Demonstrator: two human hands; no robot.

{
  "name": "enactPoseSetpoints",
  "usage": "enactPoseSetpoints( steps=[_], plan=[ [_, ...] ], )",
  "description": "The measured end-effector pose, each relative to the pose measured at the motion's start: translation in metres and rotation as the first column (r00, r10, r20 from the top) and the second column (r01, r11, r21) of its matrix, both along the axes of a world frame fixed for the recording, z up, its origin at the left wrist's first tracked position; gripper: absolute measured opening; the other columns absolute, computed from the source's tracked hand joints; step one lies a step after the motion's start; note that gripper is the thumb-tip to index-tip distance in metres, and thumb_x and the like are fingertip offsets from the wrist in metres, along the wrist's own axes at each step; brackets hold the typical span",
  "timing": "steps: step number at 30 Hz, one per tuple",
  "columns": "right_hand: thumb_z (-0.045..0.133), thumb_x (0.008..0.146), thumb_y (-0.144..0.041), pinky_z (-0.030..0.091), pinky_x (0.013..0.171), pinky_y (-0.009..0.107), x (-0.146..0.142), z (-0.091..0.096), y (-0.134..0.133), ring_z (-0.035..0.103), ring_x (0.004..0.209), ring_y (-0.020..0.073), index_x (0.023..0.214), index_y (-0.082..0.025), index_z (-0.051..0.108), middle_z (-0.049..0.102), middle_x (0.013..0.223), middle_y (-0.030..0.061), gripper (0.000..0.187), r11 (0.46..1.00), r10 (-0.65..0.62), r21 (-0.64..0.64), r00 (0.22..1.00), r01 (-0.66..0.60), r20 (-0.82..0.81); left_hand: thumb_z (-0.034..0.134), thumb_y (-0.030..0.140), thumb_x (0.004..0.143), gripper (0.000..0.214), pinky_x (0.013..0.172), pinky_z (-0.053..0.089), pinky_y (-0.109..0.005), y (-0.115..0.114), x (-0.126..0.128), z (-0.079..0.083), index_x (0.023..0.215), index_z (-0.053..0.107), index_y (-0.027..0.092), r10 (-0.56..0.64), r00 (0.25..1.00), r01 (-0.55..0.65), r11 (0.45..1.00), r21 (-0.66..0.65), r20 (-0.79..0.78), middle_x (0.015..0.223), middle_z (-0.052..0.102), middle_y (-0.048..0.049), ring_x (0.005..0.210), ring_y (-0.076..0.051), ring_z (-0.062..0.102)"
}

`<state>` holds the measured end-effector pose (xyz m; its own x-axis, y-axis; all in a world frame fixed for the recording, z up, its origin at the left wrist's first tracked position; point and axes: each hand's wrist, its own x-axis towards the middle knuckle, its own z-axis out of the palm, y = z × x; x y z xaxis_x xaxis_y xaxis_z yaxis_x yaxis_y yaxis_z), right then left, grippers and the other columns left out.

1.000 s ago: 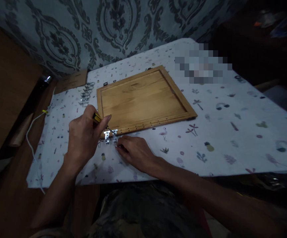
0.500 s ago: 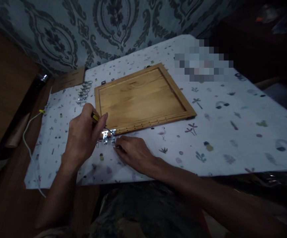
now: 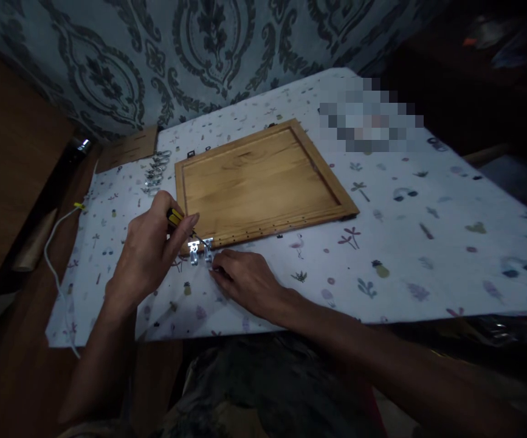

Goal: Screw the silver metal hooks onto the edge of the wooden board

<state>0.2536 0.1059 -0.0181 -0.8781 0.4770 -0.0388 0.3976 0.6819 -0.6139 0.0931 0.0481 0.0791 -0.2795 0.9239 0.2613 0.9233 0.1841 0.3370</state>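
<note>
My left hand (image 3: 147,246) is closed round the black and yellow handle of a screwdriver (image 3: 175,216). The shaft slants down to the right, and its tip meets a shiny metal clip (image 3: 208,249) on the near edge of a framed wooden board (image 3: 254,176). From the right, my right hand (image 3: 247,280) has its fingers pinched together at the lower end of that clip. Just left of it, a second metal clip (image 3: 194,252) sits on the same edge. A row of small dark holes runs along this edge to the right of the clips.
Several loose metal clips (image 3: 156,170) lie in a row left of the board, near a piece of brown cardboard (image 3: 129,149). A white cable (image 3: 48,255) hangs over the left side of the patterned tablecloth (image 3: 263,322). Something blurred out (image 3: 368,118) lies at the back right.
The screwdriver handle has turned slightly in my left hand, whose forearm has shifted a little left. My right hand stays at the clip. The view has moved slightly.
</note>
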Motion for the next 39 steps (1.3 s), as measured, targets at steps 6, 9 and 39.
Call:
enactPoseSetpoints(
  steps=[6,9,39],
  plan=[
    [0.061,0.100,-0.021,0.043,0.071,0.030,0.001,-0.003,0.000,0.071,0.086,0.0205,0.106,-0.014,0.073,0.079,0.105,0.0105,0.015,1.000,-0.005,-0.007,1.000,0.005,-0.009,0.059,0.046,0.098,0.024,0.057,0.044,-0.029,-0.012,0.002,0.004,0.087,0.049,0.026,0.165,0.986,-0.163,0.959,0.232,0.011,0.068,0.064,0.0029,0.057,-0.016,0.061],
    [0.062,0.099,-0.018,0.043,0.070,0.030,0.002,-0.005,-0.001,0.070,0.084,0.0197,0.102,-0.015,0.073,0.078,0.099,0.0091,0.012,1.000,-0.010,0.006,0.998,0.010,-0.059,0.059,0.046,0.097,0.026,0.057,0.044,-0.030,-0.018,-0.001,0.006,0.084,0.049,0.026,0.201,0.979,-0.202,0.942,0.269,0.032,0.065,0.065,0.0024,0.056,-0.017,0.060],
    [0.056,0.096,-0.031,0.053,0.057,0.027,0.002,-0.013,0.023,0.068,0.056,0.0173,0.080,-0.021,0.072,0.075,0.067,0.0033,0.025,0.949,-0.290,-0.040,0.816,0.313,-0.500,0.065,0.046,0.086,0.047,0.076,0.053,-0.033,-0.031,-0.101,-0.071,0.122,0.046,0.023,0.047,0.690,-0.337,0.904,0.264,0.722,0.079,0.068,0.0016,0.074,-0.019,0.067]
  ],
)
